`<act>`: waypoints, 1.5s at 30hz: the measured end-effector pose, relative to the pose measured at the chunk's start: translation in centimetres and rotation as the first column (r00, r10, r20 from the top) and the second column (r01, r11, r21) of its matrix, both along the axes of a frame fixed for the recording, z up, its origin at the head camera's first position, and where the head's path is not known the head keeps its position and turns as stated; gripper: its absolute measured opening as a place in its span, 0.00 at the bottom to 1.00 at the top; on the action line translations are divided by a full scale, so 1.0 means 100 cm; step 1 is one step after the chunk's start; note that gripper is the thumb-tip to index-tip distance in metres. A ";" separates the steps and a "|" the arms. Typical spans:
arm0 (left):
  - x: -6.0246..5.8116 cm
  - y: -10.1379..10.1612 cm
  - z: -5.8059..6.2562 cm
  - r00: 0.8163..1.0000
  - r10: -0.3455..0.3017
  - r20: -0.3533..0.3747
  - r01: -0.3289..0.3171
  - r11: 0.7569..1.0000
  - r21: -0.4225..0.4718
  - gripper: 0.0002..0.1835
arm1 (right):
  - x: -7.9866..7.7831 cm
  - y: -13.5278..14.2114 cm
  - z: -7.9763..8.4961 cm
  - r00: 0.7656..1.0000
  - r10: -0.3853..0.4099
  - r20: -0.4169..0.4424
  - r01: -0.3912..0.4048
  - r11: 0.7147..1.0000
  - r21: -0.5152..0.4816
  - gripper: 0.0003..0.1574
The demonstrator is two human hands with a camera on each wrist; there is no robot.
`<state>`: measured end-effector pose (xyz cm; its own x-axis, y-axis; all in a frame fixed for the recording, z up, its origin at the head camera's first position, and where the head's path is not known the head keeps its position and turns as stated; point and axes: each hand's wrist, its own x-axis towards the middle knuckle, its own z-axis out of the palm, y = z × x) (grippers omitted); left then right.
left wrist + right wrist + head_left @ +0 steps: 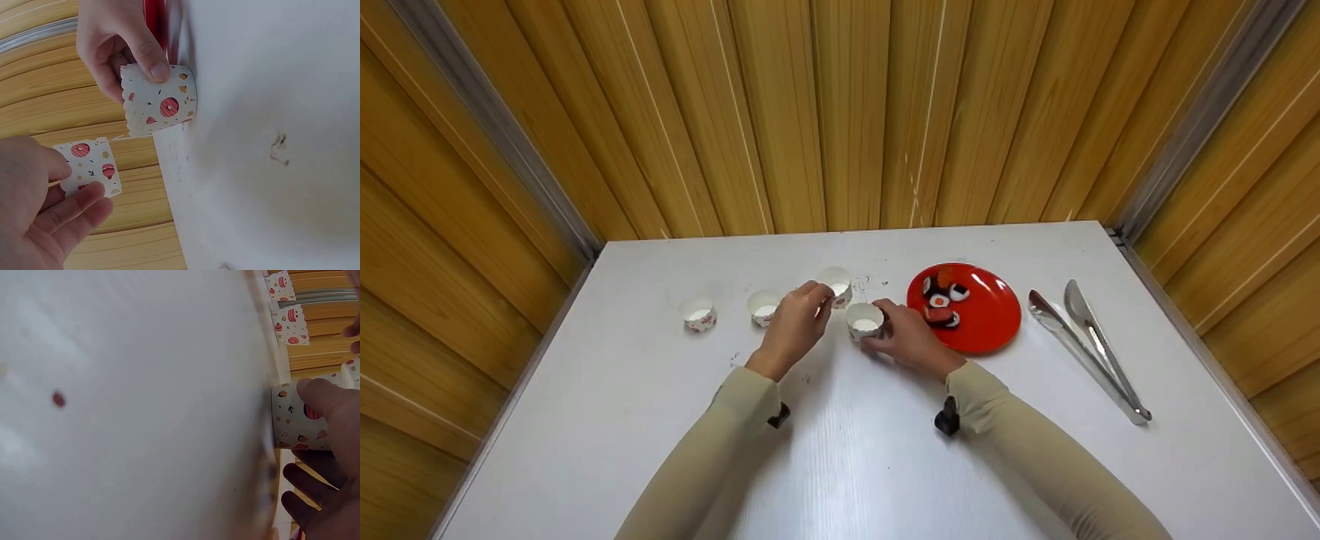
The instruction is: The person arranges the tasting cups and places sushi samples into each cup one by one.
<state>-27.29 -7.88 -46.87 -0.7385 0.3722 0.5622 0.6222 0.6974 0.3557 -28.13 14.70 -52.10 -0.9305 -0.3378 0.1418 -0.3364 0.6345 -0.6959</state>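
Note:
My left hand pinches a white paper baking cup printed with red and gold motifs. In the left wrist view this cup hangs above the tabletop. My right hand grips a second paper baking cup of the same pattern, thumb on one side and fingers on the other. That one stands upright at the table surface, nearer the person than the left hand's cup. Two more such cups stand to the left, one at the far left and another partly behind the left hand.
A red plate with several sushi pieces lies right of the right hand. Farther right, metal tongs rest on the white table. Wood-patterned panels surround the table at the back and sides.

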 end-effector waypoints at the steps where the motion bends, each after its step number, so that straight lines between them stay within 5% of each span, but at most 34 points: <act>1: -0.001 0.000 -0.001 1.000 0.007 -0.007 -0.007 1.000 0.000 0.03 | 0.000 0.000 0.000 1.000 -0.002 0.002 0.002 1.000 -0.005 0.37; 20: -0.013 -0.004 -0.018 0.989 0.102 0.111 -0.093 0.992 -0.084 0.04 | 0.004 0.003 0.002 1.000 -0.015 0.022 0.016 0.999 -0.037 0.39; 45: -0.020 0.000 -0.031 0.977 0.127 0.174 -0.098 0.981 -0.164 0.06 | 0.006 0.003 0.001 0.999 -0.026 0.036 0.026 1.000 -0.010 0.40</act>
<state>-29.29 -7.92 -49.98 -0.8653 0.3525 0.3565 0.4713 0.8144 0.3387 -27.56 15.03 -52.04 -0.9434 -0.3123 0.1114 -0.2945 0.6351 -0.7141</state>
